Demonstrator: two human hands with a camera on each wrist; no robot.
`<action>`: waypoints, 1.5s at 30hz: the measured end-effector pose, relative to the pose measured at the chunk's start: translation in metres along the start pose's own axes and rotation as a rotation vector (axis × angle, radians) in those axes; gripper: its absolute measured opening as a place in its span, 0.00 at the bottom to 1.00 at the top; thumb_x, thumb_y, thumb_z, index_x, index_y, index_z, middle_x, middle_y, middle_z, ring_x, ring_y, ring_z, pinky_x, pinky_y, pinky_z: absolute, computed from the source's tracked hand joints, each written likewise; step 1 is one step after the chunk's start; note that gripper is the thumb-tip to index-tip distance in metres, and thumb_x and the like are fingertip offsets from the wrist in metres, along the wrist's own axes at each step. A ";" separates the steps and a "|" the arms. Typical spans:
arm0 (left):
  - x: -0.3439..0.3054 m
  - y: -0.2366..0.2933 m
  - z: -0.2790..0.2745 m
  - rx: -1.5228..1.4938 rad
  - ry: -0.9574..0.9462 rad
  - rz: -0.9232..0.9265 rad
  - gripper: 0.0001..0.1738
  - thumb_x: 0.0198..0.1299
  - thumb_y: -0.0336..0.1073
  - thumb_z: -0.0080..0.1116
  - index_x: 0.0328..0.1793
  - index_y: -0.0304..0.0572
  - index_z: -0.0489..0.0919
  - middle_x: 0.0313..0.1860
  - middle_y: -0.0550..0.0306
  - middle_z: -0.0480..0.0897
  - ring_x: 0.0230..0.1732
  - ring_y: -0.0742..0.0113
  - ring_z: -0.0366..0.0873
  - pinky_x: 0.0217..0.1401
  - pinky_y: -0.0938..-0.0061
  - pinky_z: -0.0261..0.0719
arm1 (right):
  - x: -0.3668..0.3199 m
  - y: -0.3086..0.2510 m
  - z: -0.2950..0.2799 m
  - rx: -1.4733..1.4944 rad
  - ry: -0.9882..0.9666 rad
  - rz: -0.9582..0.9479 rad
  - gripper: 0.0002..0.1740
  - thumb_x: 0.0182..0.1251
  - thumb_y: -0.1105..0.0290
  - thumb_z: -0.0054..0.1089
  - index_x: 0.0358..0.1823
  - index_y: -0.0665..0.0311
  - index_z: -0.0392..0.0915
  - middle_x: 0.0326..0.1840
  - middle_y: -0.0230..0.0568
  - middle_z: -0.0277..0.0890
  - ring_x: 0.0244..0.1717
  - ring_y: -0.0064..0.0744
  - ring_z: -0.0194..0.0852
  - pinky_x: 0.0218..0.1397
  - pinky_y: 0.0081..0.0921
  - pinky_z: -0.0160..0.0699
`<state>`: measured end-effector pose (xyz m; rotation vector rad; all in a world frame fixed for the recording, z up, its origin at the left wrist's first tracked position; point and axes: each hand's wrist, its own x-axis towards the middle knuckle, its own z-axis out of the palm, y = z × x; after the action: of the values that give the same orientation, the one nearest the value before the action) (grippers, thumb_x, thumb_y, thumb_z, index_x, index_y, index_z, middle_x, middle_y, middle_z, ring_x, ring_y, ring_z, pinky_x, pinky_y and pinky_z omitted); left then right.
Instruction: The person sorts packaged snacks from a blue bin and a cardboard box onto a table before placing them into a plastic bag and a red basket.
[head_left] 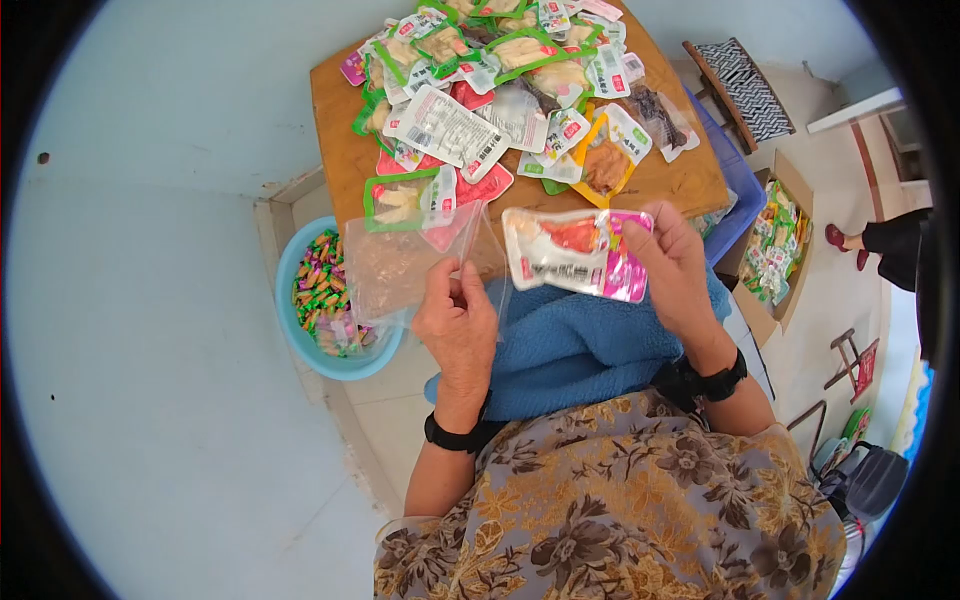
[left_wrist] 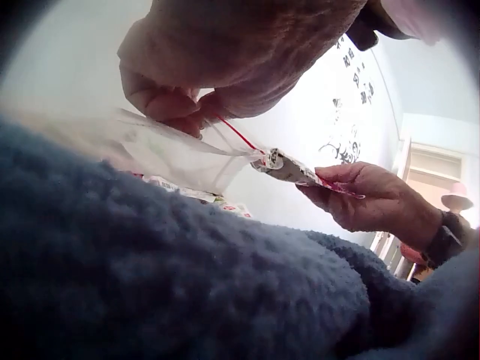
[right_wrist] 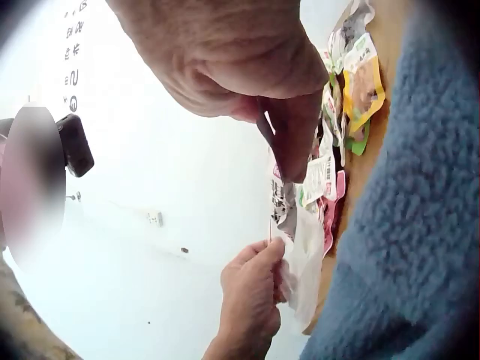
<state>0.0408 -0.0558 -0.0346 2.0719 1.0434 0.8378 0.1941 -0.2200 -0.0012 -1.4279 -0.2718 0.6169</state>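
My left hand pinches the edge of a clear plastic bag, which spreads out to the left over the table's front edge. Between thumb and fingers, my right hand holds a white and magenta snack packet by its magenta end. The packet's other end comes right up to the bag's edge. In the left wrist view, a red strip runs along the bag's mouth, close to the end of the packet. The right wrist view shows the packet edge-on, partly hidden behind the fingers.
Many snack packets lie heaped on the wooden table. A light blue basin of small wrapped snacks stands at left. At right are a blue crate and a cardboard box of packets. A blue fleece cloth covers my lap.
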 end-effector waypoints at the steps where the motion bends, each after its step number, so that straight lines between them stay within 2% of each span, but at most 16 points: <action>1: 0.001 0.002 0.002 -0.011 -0.003 0.003 0.06 0.65 0.31 0.65 0.44 0.37 0.83 0.17 0.58 0.78 0.18 0.75 0.73 0.24 0.75 0.72 | -0.004 -0.002 0.001 -0.012 -0.052 0.055 0.06 0.79 0.71 0.55 0.45 0.67 0.73 0.34 0.29 0.80 0.32 0.09 0.75 0.32 0.12 0.75; 9: -0.001 0.014 0.014 -0.030 0.051 0.035 0.05 0.65 0.31 0.66 0.44 0.39 0.83 0.17 0.56 0.77 0.18 0.74 0.74 0.23 0.75 0.72 | -0.009 0.028 0.032 -0.114 -0.168 0.071 0.05 0.78 0.73 0.53 0.45 0.68 0.71 0.32 0.29 0.79 0.31 0.10 0.73 0.31 0.15 0.74; 13: -0.004 0.015 0.018 -0.028 0.013 0.034 0.04 0.64 0.30 0.65 0.44 0.40 0.83 0.20 0.53 0.80 0.20 0.73 0.78 0.25 0.75 0.75 | -0.005 0.026 0.043 -0.020 -0.224 0.178 0.06 0.79 0.73 0.52 0.50 0.68 0.72 0.37 0.30 0.79 0.35 0.12 0.75 0.38 0.15 0.77; 14: -0.004 0.017 0.019 -0.055 0.006 0.042 0.05 0.64 0.30 0.65 0.44 0.40 0.83 0.24 0.50 0.82 0.24 0.62 0.82 0.27 0.70 0.78 | -0.003 0.028 0.044 -0.030 -0.239 0.174 0.06 0.79 0.73 0.52 0.50 0.68 0.72 0.37 0.30 0.79 0.35 0.12 0.75 0.38 0.15 0.77; 15: -0.004 0.018 0.021 -0.085 -0.003 0.051 0.06 0.63 0.30 0.65 0.45 0.41 0.83 0.29 0.47 0.85 0.27 0.52 0.85 0.29 0.65 0.81 | 0.000 0.032 0.045 0.081 -0.275 0.240 0.07 0.79 0.73 0.51 0.52 0.67 0.72 0.40 0.31 0.79 0.37 0.13 0.76 0.41 0.16 0.78; 16: -0.005 0.018 0.023 -0.090 0.012 0.045 0.06 0.63 0.30 0.65 0.45 0.41 0.83 0.29 0.47 0.85 0.27 0.52 0.85 0.29 0.65 0.81 | 0.004 0.036 0.046 0.192 -0.309 0.307 0.09 0.79 0.72 0.50 0.54 0.67 0.73 0.43 0.32 0.80 0.39 0.14 0.77 0.43 0.17 0.79; 18: -0.004 0.016 0.026 -0.132 0.026 0.097 0.04 0.65 0.28 0.64 0.45 0.39 0.83 0.26 0.53 0.83 0.23 0.69 0.81 0.28 0.74 0.79 | 0.011 0.045 0.053 0.227 -0.341 0.337 0.09 0.80 0.72 0.50 0.55 0.67 0.72 0.46 0.33 0.79 0.42 0.16 0.78 0.45 0.17 0.80; 19: -0.004 0.016 0.025 -0.132 0.041 0.090 0.04 0.65 0.28 0.64 0.45 0.39 0.83 0.26 0.53 0.83 0.23 0.69 0.81 0.28 0.74 0.79 | 0.013 0.047 0.058 0.275 -0.362 0.371 0.10 0.80 0.71 0.49 0.56 0.66 0.72 0.48 0.33 0.79 0.44 0.18 0.79 0.46 0.18 0.81; 21: -0.003 0.019 0.021 -0.160 -0.028 0.113 0.06 0.64 0.28 0.64 0.46 0.39 0.83 0.29 0.51 0.84 0.25 0.65 0.83 0.29 0.72 0.80 | 0.018 0.046 0.070 0.295 -0.407 0.401 0.11 0.80 0.71 0.50 0.57 0.66 0.72 0.49 0.34 0.78 0.45 0.20 0.79 0.47 0.20 0.82; 26: 0.002 0.016 0.025 -0.195 0.010 0.168 0.08 0.62 0.28 0.65 0.46 0.39 0.83 0.33 0.47 0.85 0.29 0.56 0.85 0.31 0.69 0.81 | 0.030 0.071 0.076 0.309 -0.571 0.446 0.11 0.80 0.70 0.50 0.57 0.65 0.73 0.51 0.36 0.77 0.48 0.24 0.78 0.48 0.23 0.83; 29: 0.005 0.014 0.025 -0.196 0.023 0.183 0.08 0.60 0.28 0.66 0.45 0.39 0.83 0.34 0.46 0.86 0.30 0.53 0.85 0.31 0.67 0.81 | 0.033 0.078 0.083 0.369 -0.490 0.496 0.09 0.80 0.70 0.49 0.55 0.64 0.73 0.50 0.36 0.77 0.48 0.24 0.78 0.48 0.25 0.83; 31: 0.006 0.014 0.026 -0.204 0.008 0.180 0.08 0.60 0.28 0.66 0.45 0.40 0.83 0.34 0.47 0.86 0.30 0.52 0.85 0.30 0.66 0.81 | 0.037 0.086 0.085 0.421 -0.427 0.664 0.08 0.81 0.71 0.48 0.54 0.63 0.73 0.49 0.36 0.77 0.46 0.25 0.78 0.45 0.25 0.84; 33: 0.007 0.014 0.026 -0.210 0.014 0.164 0.06 0.62 0.30 0.63 0.44 0.41 0.80 0.32 0.50 0.84 0.32 0.49 0.84 0.31 0.61 0.81 | 0.037 0.090 0.084 0.412 -0.432 0.654 0.08 0.81 0.71 0.49 0.54 0.63 0.73 0.49 0.36 0.77 0.46 0.25 0.78 0.45 0.25 0.84; 38: 0.013 0.004 0.025 -0.211 -0.013 0.154 0.06 0.61 0.29 0.63 0.44 0.42 0.80 0.32 0.50 0.84 0.33 0.49 0.84 0.31 0.61 0.80 | 0.040 0.105 0.102 0.403 -0.456 0.609 0.08 0.80 0.70 0.49 0.54 0.64 0.73 0.49 0.36 0.77 0.45 0.25 0.78 0.44 0.25 0.83; 43: 0.017 -0.001 0.027 -0.223 -0.041 0.177 0.06 0.61 0.29 0.63 0.43 0.42 0.81 0.32 0.50 0.84 0.32 0.48 0.83 0.31 0.60 0.79 | 0.038 0.114 0.067 0.398 -0.465 0.560 0.08 0.80 0.70 0.49 0.54 0.64 0.72 0.49 0.36 0.77 0.45 0.25 0.78 0.44 0.25 0.83; 45: 0.018 0.000 0.028 -0.245 -0.018 0.175 0.06 0.60 0.30 0.64 0.42 0.42 0.81 0.31 0.50 0.84 0.32 0.47 0.83 0.31 0.60 0.79 | 0.041 0.120 0.073 0.395 -0.472 0.541 0.09 0.80 0.70 0.49 0.54 0.64 0.72 0.49 0.36 0.77 0.45 0.25 0.78 0.44 0.26 0.83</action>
<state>0.0711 -0.0481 -0.0463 1.9755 0.7168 0.9800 0.1611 -0.1334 -0.1146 -0.9522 -0.1160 1.3766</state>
